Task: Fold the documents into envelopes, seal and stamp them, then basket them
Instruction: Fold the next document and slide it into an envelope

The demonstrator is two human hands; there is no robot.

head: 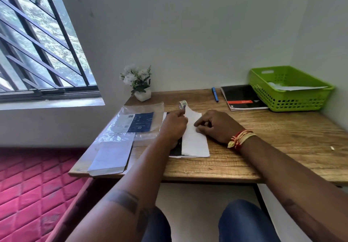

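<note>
Your knees in blue jeans [243,221] sit lowest in view, under the wooden surface [273,138]. Both your forearms reach forward over its near edge. Your left hand [174,126] has curled fingers pinching the left edge of a white envelope [195,141] near its far end; the exact grip is blurred, so it looks like thumb against forefinger. Your right hand [216,125] rests on the envelope's right side, fingers bent, tips pressing down on the paper. A thread bracelet [240,139] wraps your right wrist.

The envelope lies lengthwise away from you, centre of the surface, on top of a dark sheet [176,150] that shows at its left edge. Its far flap [189,112] stands open, pointed. Just past the flap a small tape roll [182,103] stands on edge.

To the left, a clear plastic sleeve [135,123] with a blue printed insert lies flat, and a stack of white envelopes [111,158] sits near the front left corner, partly under the plastic.

At the far side: a small potted plant with white flowers [138,83], a blue pen [215,94], a black notebook [243,96], and a green basket [290,98] at the right corner with white paper inside. A red quilted mattress [30,185] lies on the floor at left.
</note>
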